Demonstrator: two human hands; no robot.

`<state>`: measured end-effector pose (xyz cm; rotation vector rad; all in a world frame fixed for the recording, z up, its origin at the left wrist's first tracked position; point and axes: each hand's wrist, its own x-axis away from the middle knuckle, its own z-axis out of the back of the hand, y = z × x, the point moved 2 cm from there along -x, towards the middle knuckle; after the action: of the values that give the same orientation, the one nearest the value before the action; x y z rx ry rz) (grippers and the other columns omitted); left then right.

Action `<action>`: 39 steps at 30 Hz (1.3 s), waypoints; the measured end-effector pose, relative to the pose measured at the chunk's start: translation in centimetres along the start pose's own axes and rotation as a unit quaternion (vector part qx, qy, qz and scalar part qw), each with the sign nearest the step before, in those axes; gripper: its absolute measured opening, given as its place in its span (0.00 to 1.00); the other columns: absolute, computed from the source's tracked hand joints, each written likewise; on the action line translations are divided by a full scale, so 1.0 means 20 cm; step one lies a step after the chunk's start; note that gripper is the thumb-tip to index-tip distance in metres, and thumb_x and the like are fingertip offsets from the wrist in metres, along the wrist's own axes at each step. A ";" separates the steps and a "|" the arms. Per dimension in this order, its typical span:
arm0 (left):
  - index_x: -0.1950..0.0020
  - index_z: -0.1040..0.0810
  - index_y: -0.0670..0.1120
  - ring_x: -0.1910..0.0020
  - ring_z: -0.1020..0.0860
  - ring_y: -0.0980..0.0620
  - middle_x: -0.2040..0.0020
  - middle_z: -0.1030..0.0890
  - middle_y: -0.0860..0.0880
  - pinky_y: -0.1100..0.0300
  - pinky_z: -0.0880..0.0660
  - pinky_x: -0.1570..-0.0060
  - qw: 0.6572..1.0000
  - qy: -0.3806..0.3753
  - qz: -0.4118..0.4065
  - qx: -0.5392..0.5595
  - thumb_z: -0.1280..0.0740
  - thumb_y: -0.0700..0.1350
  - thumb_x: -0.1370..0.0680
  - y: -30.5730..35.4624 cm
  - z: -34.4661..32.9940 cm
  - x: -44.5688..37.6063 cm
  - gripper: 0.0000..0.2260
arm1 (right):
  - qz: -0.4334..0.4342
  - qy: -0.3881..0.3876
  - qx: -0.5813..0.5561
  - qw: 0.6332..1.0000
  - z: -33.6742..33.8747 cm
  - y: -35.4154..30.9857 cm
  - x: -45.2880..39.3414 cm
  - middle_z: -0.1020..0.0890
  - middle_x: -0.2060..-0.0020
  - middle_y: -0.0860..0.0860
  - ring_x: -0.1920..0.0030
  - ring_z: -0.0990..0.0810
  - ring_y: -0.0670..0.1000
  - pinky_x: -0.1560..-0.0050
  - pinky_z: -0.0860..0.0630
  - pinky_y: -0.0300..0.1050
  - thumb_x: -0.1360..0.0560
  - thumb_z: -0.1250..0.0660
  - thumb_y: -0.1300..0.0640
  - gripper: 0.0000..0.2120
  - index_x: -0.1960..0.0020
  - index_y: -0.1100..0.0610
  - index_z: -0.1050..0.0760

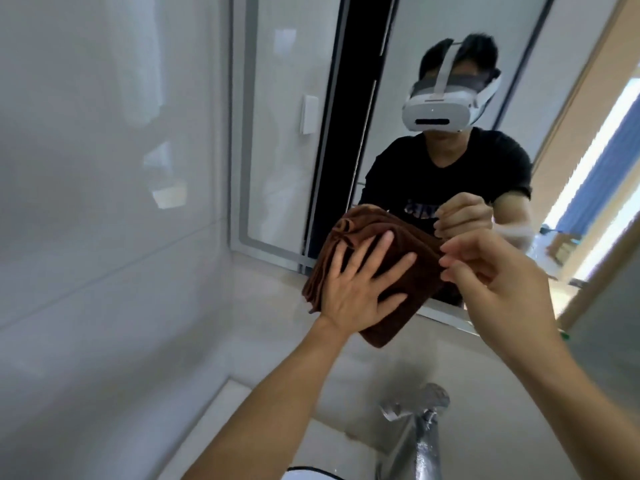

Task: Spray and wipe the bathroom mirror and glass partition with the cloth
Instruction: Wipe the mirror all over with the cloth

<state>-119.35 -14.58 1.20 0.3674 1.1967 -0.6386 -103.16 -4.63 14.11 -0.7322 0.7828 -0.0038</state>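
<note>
The bathroom is pale all round: glossy white wall tiles on the left carry soft reflections, and a frosted strip borders the mirror set above the washbasin. The brown folded cloth lies flat against the mirror's lower edge, half on the glass and half on the tile below it. The left hand presses on it with fingers spread and straight, palm flat over the cloth. The right hand hovers just beside the cloth's right edge, its fingers loosely bent with the tips near or touching the fabric; whether they pinch it I cannot tell. In the glass a person in a dark T-shirt wearing a white headset is reflected, along with a black door frame and a bright window with a blue curtain. Below, a chrome tap stands over the white basin, wet and shining.
</note>
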 end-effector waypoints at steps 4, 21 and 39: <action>0.20 0.45 0.58 0.22 0.43 0.40 0.21 0.43 0.42 0.38 0.45 0.25 0.997 -0.008 0.066 -0.040 0.48 0.64 0.20 -0.45 0.05 0.06 0.29 | -0.003 -0.011 0.009 1.000 -0.08 0.02 0.00 0.16 0.59 0.44 0.56 0.16 0.47 0.52 0.21 0.42 0.24 0.34 0.66 0.11 0.55 0.50 0.22; 0.19 0.43 0.50 0.20 0.49 0.38 0.19 0.46 0.39 0.35 0.48 0.24 0.975 0.023 0.211 0.058 0.46 0.59 0.18 0.44 0.12 -0.36 0.28 | -0.022 0.059 0.040 0.997 0.29 0.12 0.02 0.16 0.58 0.40 0.59 0.15 0.48 0.50 0.22 0.46 0.25 0.32 0.65 0.15 0.56 0.43 0.22; 0.20 0.41 0.53 0.20 0.46 0.45 0.19 0.43 0.45 0.40 0.46 0.23 0.966 0.069 0.251 0.006 0.44 0.59 0.19 -0.69 0.39 -0.81 0.28 | -0.020 0.071 -0.029 0.997 0.25 -0.16 -0.08 0.15 0.61 0.41 0.58 0.16 0.42 0.49 0.23 0.41 0.26 0.33 0.71 0.20 0.55 0.44 0.21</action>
<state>-125.86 -25.48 19.99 0.7069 1.1711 -0.1814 -100.35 -3.61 19.43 -0.8093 0.9061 -0.0702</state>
